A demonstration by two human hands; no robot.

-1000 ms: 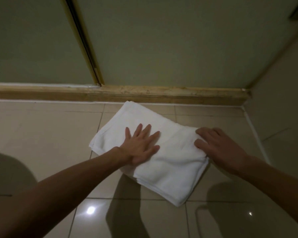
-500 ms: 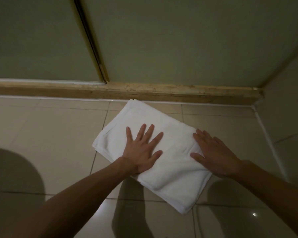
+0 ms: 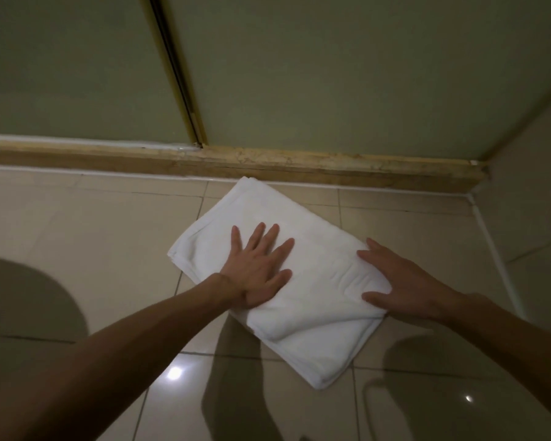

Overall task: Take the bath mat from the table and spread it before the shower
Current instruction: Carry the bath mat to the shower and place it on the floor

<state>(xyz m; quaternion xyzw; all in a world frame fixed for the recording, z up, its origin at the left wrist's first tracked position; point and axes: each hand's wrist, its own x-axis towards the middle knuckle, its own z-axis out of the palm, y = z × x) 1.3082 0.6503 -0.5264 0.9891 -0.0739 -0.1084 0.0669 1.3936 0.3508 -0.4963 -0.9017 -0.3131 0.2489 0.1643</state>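
1 white bath mat (image 3: 299, 281), folded, lies on the floor (image 3: 93, 249). 2 bare hands rest flat on it: 1 left hand (image 3: 258, 275) and 1 right hand (image 3: 404, 281), each with 5 fingers spread. 2 frosted shower door panels (image 3: 331, 74) stand behind 1 raised sill (image 3: 299, 167). 2 bright light reflections (image 3: 174, 373) shine on the tiles.

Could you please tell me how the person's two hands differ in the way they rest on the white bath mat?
The left hand lies flat near the middle of the bath mat, fingers spread wide and pointing toward the shower threshold. The right hand sits at the mat's right edge, partly over the floor tile, fingers angled leftward across the mat. Both are open, palms down, gripping nothing.
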